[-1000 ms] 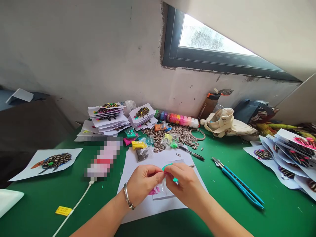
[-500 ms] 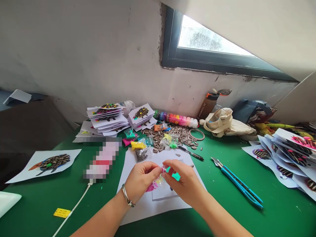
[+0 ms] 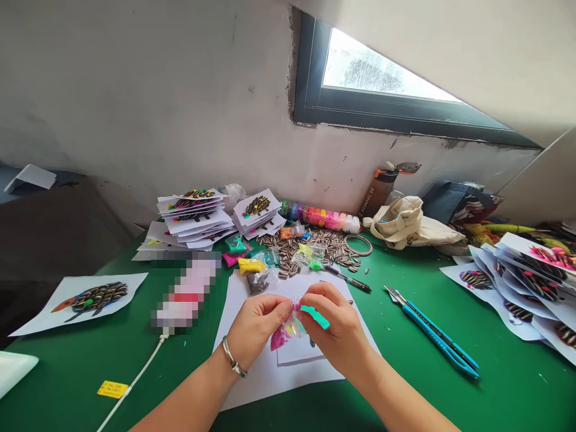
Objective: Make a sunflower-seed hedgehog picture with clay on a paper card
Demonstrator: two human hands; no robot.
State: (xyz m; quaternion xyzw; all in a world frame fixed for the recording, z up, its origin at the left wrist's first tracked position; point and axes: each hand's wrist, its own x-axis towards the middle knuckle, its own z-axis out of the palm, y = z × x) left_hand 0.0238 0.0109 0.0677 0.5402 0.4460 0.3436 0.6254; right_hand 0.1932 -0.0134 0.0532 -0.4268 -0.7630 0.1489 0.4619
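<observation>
My left hand (image 3: 258,327) pinches the gathered neck of a small clear bag with pink clay (image 3: 279,338) in its lower end. My right hand (image 3: 330,315) grips the same bag from the other side, its fingers bent near the neck. A flat turquoise piece (image 3: 317,317) shows between the right fingers; whether they hold it is unclear. Beneath the hands lie white sheets (image 3: 252,375), a smaller one over a larger one. Just beyond are a bag of dark clay (image 3: 258,282) and a yellow one (image 3: 251,265).
Sunflower seeds (image 3: 315,246) are spread behind the paper, with a black pen (image 3: 346,279) beside them. A blue cutter (image 3: 434,330) lies to the right. Stacked seed pictures (image 3: 198,222) stand back left, others (image 3: 526,282) at far right. A white cable (image 3: 135,381) runs at left.
The pink clay bag hangs slightly lower and more upright. My right fingers have shifted a little and curled more at the bag's neck, while my left hand has barely moved.
</observation>
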